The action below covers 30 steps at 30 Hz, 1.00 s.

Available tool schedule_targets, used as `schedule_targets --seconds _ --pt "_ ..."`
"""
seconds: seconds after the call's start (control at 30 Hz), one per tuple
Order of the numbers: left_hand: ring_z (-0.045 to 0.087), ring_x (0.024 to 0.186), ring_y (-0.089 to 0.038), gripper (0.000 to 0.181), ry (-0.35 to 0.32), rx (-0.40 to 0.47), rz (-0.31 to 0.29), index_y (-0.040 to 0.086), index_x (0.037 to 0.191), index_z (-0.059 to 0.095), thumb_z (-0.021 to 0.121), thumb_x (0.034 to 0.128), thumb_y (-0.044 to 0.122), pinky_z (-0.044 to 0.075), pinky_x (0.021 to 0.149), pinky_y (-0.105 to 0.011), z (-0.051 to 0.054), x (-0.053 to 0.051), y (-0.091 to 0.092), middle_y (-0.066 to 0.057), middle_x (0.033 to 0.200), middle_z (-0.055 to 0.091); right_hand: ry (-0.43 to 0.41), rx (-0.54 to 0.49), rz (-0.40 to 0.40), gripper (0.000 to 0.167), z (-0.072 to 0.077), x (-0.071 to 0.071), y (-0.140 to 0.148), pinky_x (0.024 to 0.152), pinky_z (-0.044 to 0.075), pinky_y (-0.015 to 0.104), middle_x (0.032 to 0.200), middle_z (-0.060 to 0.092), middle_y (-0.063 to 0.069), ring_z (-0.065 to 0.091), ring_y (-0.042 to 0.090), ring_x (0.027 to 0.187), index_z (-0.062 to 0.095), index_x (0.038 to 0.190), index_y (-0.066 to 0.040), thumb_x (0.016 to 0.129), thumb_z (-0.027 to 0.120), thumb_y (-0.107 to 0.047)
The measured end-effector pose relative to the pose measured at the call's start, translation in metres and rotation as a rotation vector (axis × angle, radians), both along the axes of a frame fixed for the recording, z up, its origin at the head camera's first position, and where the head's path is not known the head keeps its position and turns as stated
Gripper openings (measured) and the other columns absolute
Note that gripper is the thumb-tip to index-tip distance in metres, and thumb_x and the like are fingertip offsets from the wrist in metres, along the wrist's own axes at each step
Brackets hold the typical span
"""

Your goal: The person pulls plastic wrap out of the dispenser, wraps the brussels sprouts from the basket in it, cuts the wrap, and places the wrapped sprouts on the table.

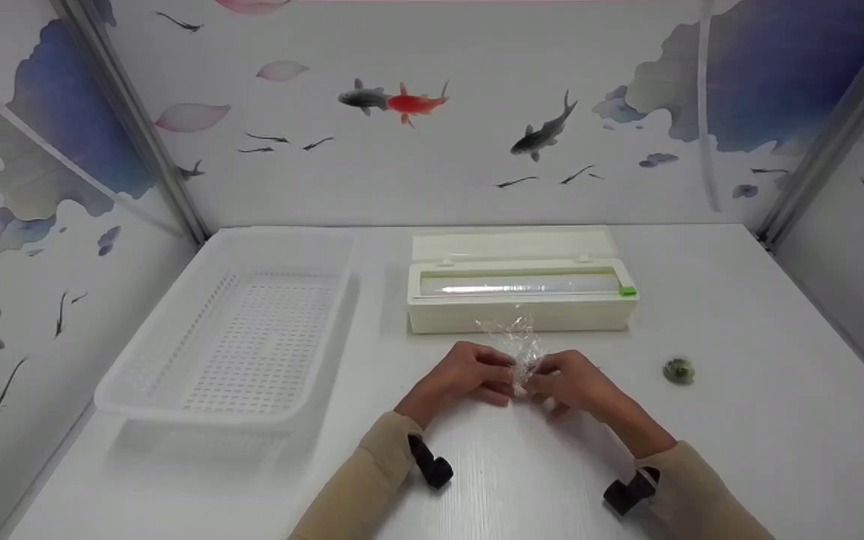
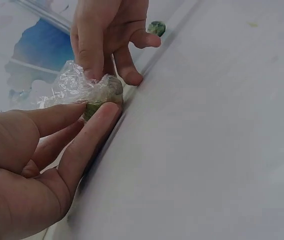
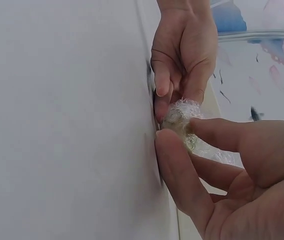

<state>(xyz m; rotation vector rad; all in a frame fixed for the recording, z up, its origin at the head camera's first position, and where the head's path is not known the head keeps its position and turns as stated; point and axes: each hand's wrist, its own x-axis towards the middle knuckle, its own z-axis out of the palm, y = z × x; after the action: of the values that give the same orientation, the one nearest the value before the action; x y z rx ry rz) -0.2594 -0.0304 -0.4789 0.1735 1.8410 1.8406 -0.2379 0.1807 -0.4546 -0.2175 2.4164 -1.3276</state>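
Observation:
Between both hands, low over the white table, is a small round greenish thing [image 2: 113,89] bundled in crinkled cling film [image 1: 523,346]; its kind is hard to tell through the film. My left hand [image 1: 473,373] pinches it from the left between thumb and fingers. From the other side my right hand [image 1: 576,381] pinches it too, as the right wrist view shows. Loose film stands up in a tuft above the fingers. A second small round green thing [image 1: 679,370] lies on the table to the right of the right hand.
Behind the hands stands a cream cling film dispenser [image 1: 518,319], its lid [image 1: 511,244] raised, with a film roll [image 1: 529,284] inside and a green slider [image 1: 628,291] at the right end. A white perforated plastic basket [image 1: 252,416] sits at left. Patterned panels enclose the table.

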Motion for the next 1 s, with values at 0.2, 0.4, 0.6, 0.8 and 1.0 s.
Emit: schedule_targets --seconds 0.2,0.4,0.6,0.8,1.0 --pt "0.074 0.087 -0.021 0.039 0.052 -0.042 -0.097 -0.001 0.122 0.068 0.076 0.0838 -0.002 0.064 0.082 -0.034 0.004 -0.002 -0.004 -0.013 0.113 0.073 -0.021 -0.032 -0.028 0.018 -0.003 -0.002 0.000 0.057 0.061 0.031 0.081 0.071 0.005 0.067 0.014 0.073 0.074 0.104 -0.001 0.090 0.071 -0.013" --pt "0.075 0.076 -0.022 0.034 0.048 -0.058 -0.018 -0.001 0.116 0.071 0.080 0.0837 0.006 0.064 0.074 -0.033 0.002 0.001 0.002 -0.014 0.103 0.075 -0.037 -0.017 0.033 0.025 -0.001 -0.003 0.003 0.060 0.062 0.032 0.099 0.071 0.008 0.066 0.014 0.078 0.073 0.108 -0.004 0.091 0.075 -0.022" --pt "0.074 0.070 -0.020 0.027 0.045 -0.077 0.028 0.000 0.110 0.073 0.079 0.0839 0.005 0.064 0.069 -0.032 0.003 0.002 0.006 -0.014 0.097 0.075 -0.060 -0.035 0.111 0.032 0.006 -0.003 0.010 0.065 0.063 0.035 0.117 0.069 0.015 0.070 0.019 0.089 0.068 0.117 -0.004 0.095 0.069 -0.027" --pt "0.073 0.069 -0.017 0.024 0.084 -0.106 0.010 0.002 0.105 0.074 0.081 0.0823 0.005 0.064 0.069 -0.031 0.003 0.002 0.008 -0.010 0.095 0.075 -0.029 -0.029 -0.015 0.034 0.002 -0.003 0.006 0.061 0.061 0.031 0.093 0.075 0.004 0.071 0.014 0.083 0.072 0.114 -0.005 0.095 0.069 -0.034" --pt "0.073 0.070 -0.016 0.024 0.116 -0.103 -0.024 0.000 0.107 0.073 0.079 0.0837 0.005 0.064 0.069 -0.031 0.006 0.002 0.009 -0.009 0.096 0.075 0.002 -0.008 -0.076 0.032 0.001 -0.003 0.005 0.059 0.059 0.030 0.085 0.074 0.002 0.067 0.013 0.077 0.075 0.107 -0.007 0.093 0.071 -0.035"
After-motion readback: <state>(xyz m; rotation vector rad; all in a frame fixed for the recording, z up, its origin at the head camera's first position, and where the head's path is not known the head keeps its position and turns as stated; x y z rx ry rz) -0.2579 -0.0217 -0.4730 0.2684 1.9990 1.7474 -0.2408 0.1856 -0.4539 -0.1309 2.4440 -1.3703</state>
